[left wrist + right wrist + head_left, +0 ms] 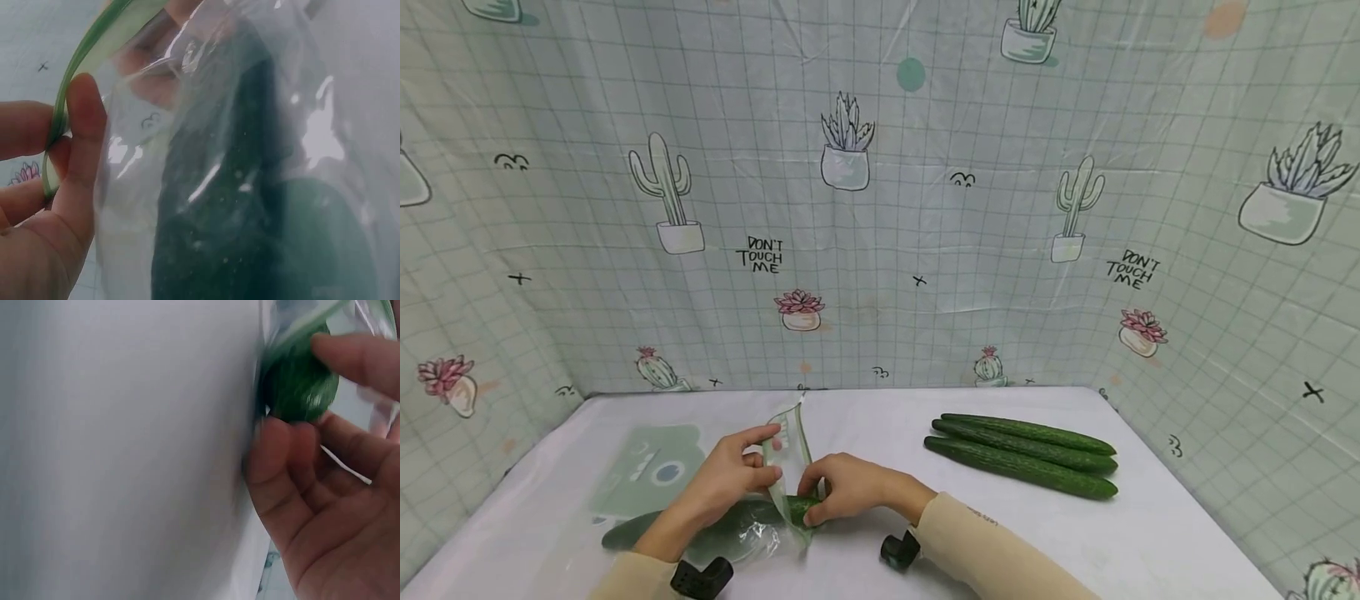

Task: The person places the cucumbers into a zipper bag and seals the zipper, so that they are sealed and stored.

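A clear zip bag (pixel 787 454) with a green zip edge stands with its mouth toward the right. Inside it lies a long dark green cucumber (pixel 206 200), its right end showing at the mouth. My left hand (pixel 730 471) pinches the bag's upper rim between fingers and thumb. At the mouth, my right hand (pixel 857 487) grips the cucumber's end; in the right wrist view the thumb lies on one side of that end (pixel 306 387) and the fingertips on the other. Part of the cucumber hides behind the left wrist in the head view.
Three cucumbers (pixel 1022 454) lie side by side at the right of the white table (pixel 880 425). A flat pale green bag (pixel 651 467) with a printed pattern lies at the left. Behind the table hangs a gridded curtain (pixel 880 233) with cactus drawings.
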Demonstrator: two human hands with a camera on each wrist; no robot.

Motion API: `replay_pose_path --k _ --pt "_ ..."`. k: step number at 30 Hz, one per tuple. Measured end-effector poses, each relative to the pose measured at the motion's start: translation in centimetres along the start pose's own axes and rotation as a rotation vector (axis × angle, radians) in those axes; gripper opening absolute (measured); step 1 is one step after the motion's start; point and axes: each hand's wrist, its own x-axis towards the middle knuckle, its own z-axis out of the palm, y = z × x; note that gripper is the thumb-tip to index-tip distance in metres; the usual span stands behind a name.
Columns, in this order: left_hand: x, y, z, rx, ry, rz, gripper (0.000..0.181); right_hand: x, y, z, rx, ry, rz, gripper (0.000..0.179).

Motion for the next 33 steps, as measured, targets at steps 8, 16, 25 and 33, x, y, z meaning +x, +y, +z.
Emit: replay_pose_path --k 8,16,25,33 --pt "-0.5 0.2 -0.9 0.001 -0.036 0.001 0.071 0.2 0.4 -0.1 -0.007 -0.046 -0.018 0.013" --pt "-0.8 -0.1 -1.1 0.02 -0.058 -0.013 0.072 0.6 -0.1 0.4 -0.067 -0.056 -0.072 0.023" --pt "-0.8 0.1 -1.3 0.022 -0.065 -0.005 0.072 0.3 0.3 0.1 -0.082 -0.064 -0.033 0.011" --pt "-0.7 0.1 -1.1 0.032 -0.063 -0.016 0.072 0.5 -1.1 0.3 -0.195 -0.028 -0.029 0.017"
